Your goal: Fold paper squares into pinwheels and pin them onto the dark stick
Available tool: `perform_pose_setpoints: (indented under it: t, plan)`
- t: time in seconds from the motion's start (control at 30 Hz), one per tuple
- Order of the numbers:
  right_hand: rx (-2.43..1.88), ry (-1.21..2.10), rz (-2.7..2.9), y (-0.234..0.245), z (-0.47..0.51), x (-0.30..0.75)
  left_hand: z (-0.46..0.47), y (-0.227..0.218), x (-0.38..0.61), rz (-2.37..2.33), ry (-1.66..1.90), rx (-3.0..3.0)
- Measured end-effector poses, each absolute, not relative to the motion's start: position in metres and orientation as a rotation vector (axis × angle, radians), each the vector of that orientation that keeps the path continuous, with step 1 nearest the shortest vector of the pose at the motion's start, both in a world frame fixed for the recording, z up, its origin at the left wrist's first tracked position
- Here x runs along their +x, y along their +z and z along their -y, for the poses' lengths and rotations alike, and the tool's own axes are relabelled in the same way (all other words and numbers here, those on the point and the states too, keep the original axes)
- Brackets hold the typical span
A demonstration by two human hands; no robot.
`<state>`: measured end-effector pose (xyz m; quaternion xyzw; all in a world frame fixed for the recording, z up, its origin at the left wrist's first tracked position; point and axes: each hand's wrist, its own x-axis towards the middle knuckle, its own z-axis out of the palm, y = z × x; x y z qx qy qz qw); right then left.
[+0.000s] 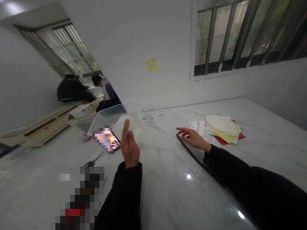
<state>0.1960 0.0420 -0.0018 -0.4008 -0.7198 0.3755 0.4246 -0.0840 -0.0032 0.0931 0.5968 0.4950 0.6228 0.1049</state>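
My left hand (129,147) is raised over the table, its fingers stretched upward and nothing seen in it. Just beside it lies a tablet or phone (115,142) with a lit screen, partly blurred out. My right hand (193,139) is low over the table, index finger pointing left and the other fingers loosely bent. Under its fingertips is the end of a thin dark strip (192,154), which runs back along my sleeve; whether the fingers grip it I cannot make out. A pair of scissors (91,163) lies left of my left hand.
Right of my right hand is a pile of coloured paper sheets (223,127). A clear plastic bin (105,116) stands behind the screen. A white plug (160,112) and cable sit by the wall, below a yellow note (152,65). Two people sit far left.
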Motion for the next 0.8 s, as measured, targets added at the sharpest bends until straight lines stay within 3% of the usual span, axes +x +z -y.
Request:
perform_pose_setpoints:
  t: [0.07,0.13,0.2,0.3,0.6,0.8]
  plan:
    - [-1.048,0.846,1.806,0.0,-0.045,0.203,0.015,0.096,-0.1,-1.651,1.564,2.272]
    - [-1.083,0.768,1.803,0.001,-0.048,0.21,0.023,0.081,-0.111,-1.742,1.014,2.564]
    - [-1.107,0.693,1.805,0.001,-0.052,0.217,0.028,0.053,-0.118,-1.775,0.479,2.601]
    - [-1.152,0.57,1.84,0.002,-0.06,0.23,0.031,0.015,-0.127,-1.816,0.064,2.479]
    - [-1.58,0.03,1.986,0.011,-0.087,0.336,0.043,0.014,-0.153,-2.008,0.028,2.276]
    - [-1.685,0.006,1.984,0.012,-0.091,0.393,0.034,0.029,-0.151,-2.028,0.079,2.244]
